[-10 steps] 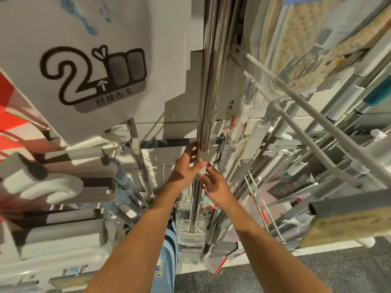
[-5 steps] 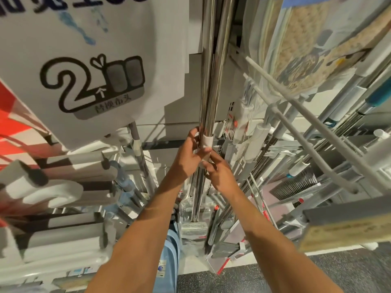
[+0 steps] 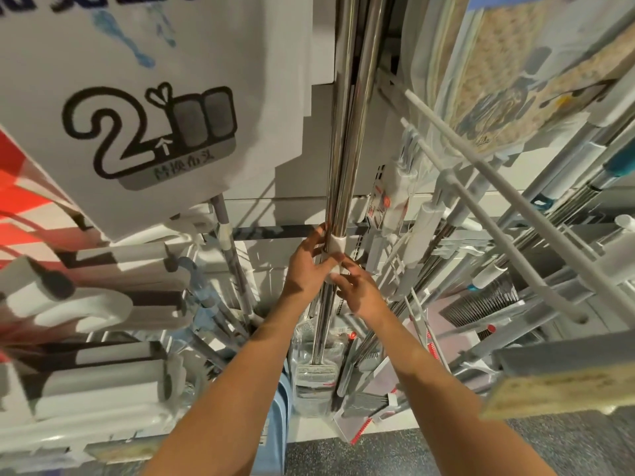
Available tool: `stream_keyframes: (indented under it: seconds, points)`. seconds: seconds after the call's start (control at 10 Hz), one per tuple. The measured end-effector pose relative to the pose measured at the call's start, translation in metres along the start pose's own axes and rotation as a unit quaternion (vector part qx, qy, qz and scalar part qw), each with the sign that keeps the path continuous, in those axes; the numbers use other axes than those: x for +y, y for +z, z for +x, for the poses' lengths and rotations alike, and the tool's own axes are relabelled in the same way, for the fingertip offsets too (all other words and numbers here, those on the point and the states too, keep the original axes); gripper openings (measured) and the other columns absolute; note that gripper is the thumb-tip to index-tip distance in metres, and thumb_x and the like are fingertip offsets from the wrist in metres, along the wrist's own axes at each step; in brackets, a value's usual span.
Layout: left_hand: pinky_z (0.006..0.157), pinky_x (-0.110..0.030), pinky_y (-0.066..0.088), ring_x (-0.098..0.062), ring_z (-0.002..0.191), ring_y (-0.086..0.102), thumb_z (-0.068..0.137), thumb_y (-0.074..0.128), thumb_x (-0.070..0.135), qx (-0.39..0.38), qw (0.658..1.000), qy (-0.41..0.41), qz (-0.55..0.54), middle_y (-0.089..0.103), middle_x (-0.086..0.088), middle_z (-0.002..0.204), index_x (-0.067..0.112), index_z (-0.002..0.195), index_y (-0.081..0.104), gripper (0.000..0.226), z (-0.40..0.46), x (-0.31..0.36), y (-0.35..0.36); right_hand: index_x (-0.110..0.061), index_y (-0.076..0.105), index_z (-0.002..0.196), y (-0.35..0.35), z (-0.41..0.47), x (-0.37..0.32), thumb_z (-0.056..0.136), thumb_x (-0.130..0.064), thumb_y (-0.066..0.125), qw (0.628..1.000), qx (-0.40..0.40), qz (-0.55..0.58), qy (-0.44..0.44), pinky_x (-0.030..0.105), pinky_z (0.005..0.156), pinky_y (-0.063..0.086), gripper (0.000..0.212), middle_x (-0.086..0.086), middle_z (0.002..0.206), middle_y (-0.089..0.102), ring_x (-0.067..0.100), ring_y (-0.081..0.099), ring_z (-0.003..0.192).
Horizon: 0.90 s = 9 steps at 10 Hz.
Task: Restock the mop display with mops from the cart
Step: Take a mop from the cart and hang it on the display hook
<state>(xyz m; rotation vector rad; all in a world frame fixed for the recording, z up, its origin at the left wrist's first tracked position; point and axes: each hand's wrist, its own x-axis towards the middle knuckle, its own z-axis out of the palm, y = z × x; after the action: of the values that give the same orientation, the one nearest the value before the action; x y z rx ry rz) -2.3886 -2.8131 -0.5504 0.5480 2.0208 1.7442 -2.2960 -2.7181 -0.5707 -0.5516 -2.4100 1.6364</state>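
A mop with a shiny steel pole [image 3: 345, 139] hangs upright in the middle of the display, a second steel pole close beside it. My left hand [image 3: 307, 266] wraps the pole just below its white plastic collar [image 3: 336, 243]. My right hand [image 3: 357, 292] grips the same pole right under the left, fingers pinched on a lower white joint. The mop's flat head [image 3: 314, 372] in clear wrap hangs near the floor below my wrists.
A big white card printed with a "2" [image 3: 137, 132] hangs at upper left. White display hooks [image 3: 498, 187] jut out at right among many hanging mop handles. Sponge mop heads [image 3: 103, 269] crowd the left. A blue bucket [image 3: 280, 424] stands below; dark speckled floor [image 3: 378, 451] at the bottom.
Both hands have slid a little up along the steel pole and the white collar sits higher. The view has tilted slightly upward.
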Motion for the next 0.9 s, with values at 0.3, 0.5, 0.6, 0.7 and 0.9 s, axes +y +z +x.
stream_keyframes:
  seconds: [0.3, 0.5, 0.6, 0.7, 0.9]
  points:
    - [0.09, -0.043, 0.059, -0.014, 0.099, 0.069, 0.096, 0.066, 0.02, 0.014, 0.998, -0.046, 0.038, 0.07, 0.014, 0.098, 0.035, 0.104, 0.064, 0.017, -0.023, 0.003, -0.007, -0.019, 0.056, 0.14, 0.011, -0.017, -0.014, 0.105, -0.023, 0.052, 0.995, 0.054, 0.048, 0.072, 0.046, 0.108, 0.046, 0.036, 0.006, 0.128, 0.067, 0.023, 0.062, 0.12]
    - [0.085, -0.043, 0.055, -0.018, 0.088, 0.064, 0.101, 0.031, 0.065, -0.017, 0.993, -0.114, 0.028, 0.068, -0.005, 0.104, 0.033, 0.1, 0.064, 0.046, -0.048, 0.007, -0.015, -0.037, 0.051, 0.128, 0.022, -0.028, -0.026, 0.082, -0.06, 0.055, 0.959, 0.092, 0.21, 0.166, 0.048, 0.116, 0.037, 0.052, -0.002, 0.143, 0.053, 0.023, 0.05, 0.136]
    - [0.118, -0.049, 0.033, -0.024, 0.137, 0.048, 0.098, 0.012, 0.071, -0.072, 0.985, -0.15, 0.054, 0.05, -0.002, 0.151, 0.032, 0.145, 0.05, 0.071, -0.053, 0.006, -0.014, -0.042, 0.049, 0.128, 0.025, -0.028, -0.021, 0.066, -0.076, 0.054, 0.954, 0.081, 0.234, 0.167, 0.047, 0.116, 0.037, 0.071, 0.0, 0.148, 0.051, 0.02, 0.049, 0.137]
    - [0.12, -0.05, 0.028, -0.026, 0.143, 0.042, 0.095, 0.009, 0.072, -0.101, 0.984, -0.149, 0.0, 0.044, -0.004, 0.156, 0.041, 0.141, 0.048, 0.068, -0.056, 0.008, -0.011, -0.044, 0.048, 0.131, 0.027, -0.028, -0.019, 0.068, -0.08, 0.054, 0.957, 0.068, 0.23, 0.165, 0.049, 0.117, 0.036, 0.073, -0.002, 0.15, 0.05, 0.019, 0.048, 0.138]
    - [0.095, -0.034, 0.049, -0.012, 0.105, 0.063, 0.089, 0.026, 0.076, -0.09, 0.978, -0.154, -0.108, 0.052, 0.003, 0.143, 0.046, 0.105, 0.059, 0.047, -0.051, 0.002, -0.015, -0.027, 0.043, 0.148, 0.023, -0.027, -0.029, 0.064, -0.08, 0.051, 0.956, 0.075, 0.237, 0.155, 0.046, 0.118, 0.035, 0.099, 0.001, 0.152, 0.048, 0.019, 0.046, 0.139]
